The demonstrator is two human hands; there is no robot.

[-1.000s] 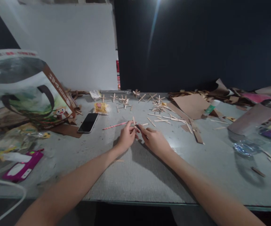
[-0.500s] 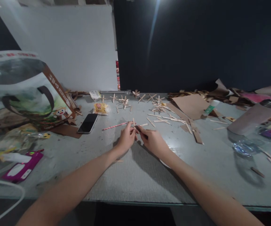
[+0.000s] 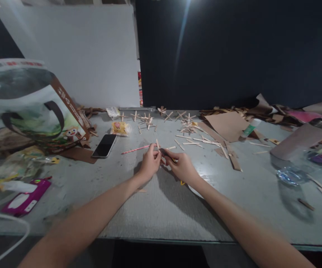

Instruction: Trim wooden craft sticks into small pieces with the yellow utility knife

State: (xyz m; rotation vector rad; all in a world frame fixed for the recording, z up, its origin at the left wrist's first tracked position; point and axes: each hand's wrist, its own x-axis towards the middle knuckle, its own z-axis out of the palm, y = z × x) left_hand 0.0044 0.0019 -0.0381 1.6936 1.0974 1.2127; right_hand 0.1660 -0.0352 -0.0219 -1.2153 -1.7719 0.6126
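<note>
My left hand is closed in a pinch on a short wooden stick that points up and away over the grey table. My right hand is closed round a dark, thin tool whose tip meets the stick at my left fingertips. A small yellow part shows under my right palm. The two hands touch at the fingers. A pink striped straw lies just behind my left hand.
Several loose sticks and glued stick crosses lie behind the hands. A phone, a printed paper bag, a pink box, cardboard scraps and a clear plastic bottle surround the work spot.
My right hand has shifted slightly left and rolled, showing a yellow part beneath the palm. The stick in my left hand has tipped a little. Both hands keep their grips.
</note>
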